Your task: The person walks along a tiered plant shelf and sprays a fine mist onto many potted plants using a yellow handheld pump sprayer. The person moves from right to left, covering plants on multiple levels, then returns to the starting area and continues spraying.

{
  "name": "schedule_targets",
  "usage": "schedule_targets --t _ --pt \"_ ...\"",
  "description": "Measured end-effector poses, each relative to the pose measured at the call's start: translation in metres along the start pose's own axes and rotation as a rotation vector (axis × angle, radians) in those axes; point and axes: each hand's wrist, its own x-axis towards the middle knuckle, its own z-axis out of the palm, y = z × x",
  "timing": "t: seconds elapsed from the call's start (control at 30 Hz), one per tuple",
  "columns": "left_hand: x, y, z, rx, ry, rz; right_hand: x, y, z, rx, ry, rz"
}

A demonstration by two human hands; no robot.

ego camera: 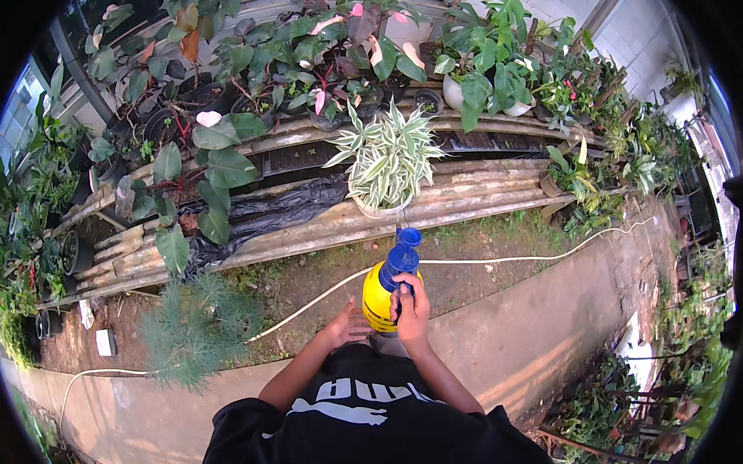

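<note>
A yellow pressure sprayer (376,299) with a blue pump top (401,258) stands out in front of my body. Its blue handle is in the grip of my right hand (413,305). My left hand (346,325), fingers spread, is close beside the lower left of the yellow tank; whether it touches the tank I cannot tell. Just beyond the sprayer's top sits a potted plant with green-and-white striped leaves (388,155), in a pale pot (382,212) on the front edge of a corrugated bench (466,202).
Potted philodendrons (225,163), some leaves pink, crowd the bench's left and back. A monstera (487,75) grows at the back right. A pale hose (501,260) crosses the soil before a concrete path (516,338). A feathery plant (202,324) stands at front left, near a white block (105,343).
</note>
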Motion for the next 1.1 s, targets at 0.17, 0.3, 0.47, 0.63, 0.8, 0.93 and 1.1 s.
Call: schedule_targets --t 0.17,0.3,0.47,0.63,0.8,0.93,1.1 --pt "-0.018 0.016 -0.028 0.001 0.034 0.044 -0.012 -0.038 0.025 0.275 0.177 -0.139" --pt "-0.035 0.017 -0.05 -0.034 0.015 0.086 -0.003 -0.063 0.038 0.109 -0.18 0.042" --pt "-0.053 0.01 -0.073 -0.056 0.037 0.123 0.028 -0.083 0.048 -0.114 -0.745 0.23" --pt "-0.075 0.003 -0.096 -0.122 0.094 0.161 0.028 -0.075 0.103 -0.07 -0.835 0.213" --pt "-0.094 -0.002 -0.113 -0.215 0.138 0.229 0.033 -0.055 0.163 -0.087 -0.861 0.274" --pt "-0.109 -0.003 -0.121 -0.254 0.166 0.258 0.056 -0.041 0.213 -0.076 -0.894 0.357" --pt "-0.122 0.005 -0.133 -0.378 0.175 0.318 0.063 -0.027 0.258 -0.03 -0.919 0.277"
